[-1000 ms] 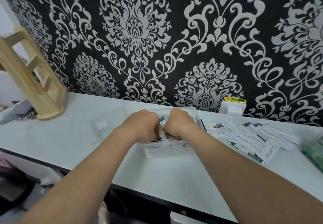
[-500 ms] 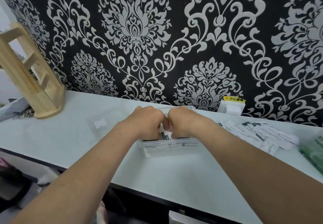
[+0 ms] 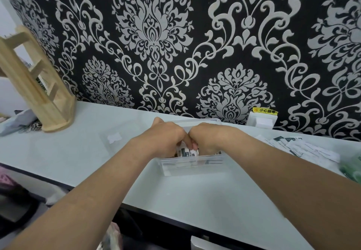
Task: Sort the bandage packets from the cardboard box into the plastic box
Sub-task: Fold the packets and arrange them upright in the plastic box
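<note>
A clear plastic box (image 3: 192, 166) stands on the white counter in the middle of the view. Both hands reach down into it, knuckles together. My left hand (image 3: 166, 137) and my right hand (image 3: 210, 137) have their fingers curled around white bandage packets (image 3: 186, 152) with dark print, standing upright inside the box. The fingertips are mostly hidden behind the packets and the box wall. A loose pile of bandage packets (image 3: 300, 147) lies on the counter to the right. No cardboard box is in view.
A wooden rack (image 3: 37, 85) stands at the back left. The clear lid (image 3: 115, 138) lies flat left of the box. A white wall socket (image 3: 261, 120) sits behind the pile. Something green (image 3: 351, 168) lies at the right edge. The counter's front edge runs below my forearms.
Both hands have pushed a little deeper into the box and pressed closer together. The packets between them now stand lower. The camera view shifted slightly.
</note>
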`<state>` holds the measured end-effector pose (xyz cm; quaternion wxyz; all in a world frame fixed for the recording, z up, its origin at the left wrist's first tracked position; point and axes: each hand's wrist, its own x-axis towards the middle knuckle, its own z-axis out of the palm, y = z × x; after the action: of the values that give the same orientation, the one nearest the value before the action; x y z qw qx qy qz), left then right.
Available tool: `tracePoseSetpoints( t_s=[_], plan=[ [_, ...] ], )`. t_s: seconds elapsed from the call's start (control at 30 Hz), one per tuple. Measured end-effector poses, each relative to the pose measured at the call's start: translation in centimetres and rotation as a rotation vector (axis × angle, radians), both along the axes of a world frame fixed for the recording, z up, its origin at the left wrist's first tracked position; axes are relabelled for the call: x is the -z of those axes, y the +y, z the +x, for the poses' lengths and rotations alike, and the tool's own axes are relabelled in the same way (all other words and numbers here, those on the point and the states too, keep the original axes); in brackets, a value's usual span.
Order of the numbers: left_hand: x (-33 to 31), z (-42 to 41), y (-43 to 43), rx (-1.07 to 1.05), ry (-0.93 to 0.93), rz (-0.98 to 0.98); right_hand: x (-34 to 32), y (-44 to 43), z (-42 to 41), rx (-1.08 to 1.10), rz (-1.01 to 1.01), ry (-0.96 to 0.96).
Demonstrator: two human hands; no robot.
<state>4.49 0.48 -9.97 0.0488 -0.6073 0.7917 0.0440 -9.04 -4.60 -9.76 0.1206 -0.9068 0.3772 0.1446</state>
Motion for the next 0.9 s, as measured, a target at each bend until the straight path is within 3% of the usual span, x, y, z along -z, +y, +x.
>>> tracePoseSetpoints(
  t_s=[0.13,0.3,0.4,0.5,0.63,0.77,0.9],
  plan=[
    [-0.3,0.0,0.0,-0.021,0.028,-0.015,-0.7,-0.2,-0.7,0.065,0.063,-0.133],
    [-2.7,-1.6,0.7,-0.026,0.162,-0.199,-4.4,0.6,-4.7,0.254,0.205,-0.635],
    [-4.1,-5.4,2.0,-0.044,0.406,-0.403,-5.2,1.0,-9.5,0.418,0.128,-0.904],
    [-2.8,-11.3,3.2,0.044,0.434,-0.325,-3.4,1.2,-14.6,0.623,0.053,-1.007],
    [2.8,-18.8,3.1,0.053,0.428,-0.137,1.0,0.9,-19.7,0.828,-0.095,-0.938],
    [6.9,-21.8,0.5,-0.079,0.383,-0.101,5.4,0.2,-22.2,0.884,-0.241,-0.594],
    [8.0,-21.6,-1.7,-0.22,0.299,-0.013,7.2,0.0,-22.7,0.993,-0.177,-0.368]
  ],
)
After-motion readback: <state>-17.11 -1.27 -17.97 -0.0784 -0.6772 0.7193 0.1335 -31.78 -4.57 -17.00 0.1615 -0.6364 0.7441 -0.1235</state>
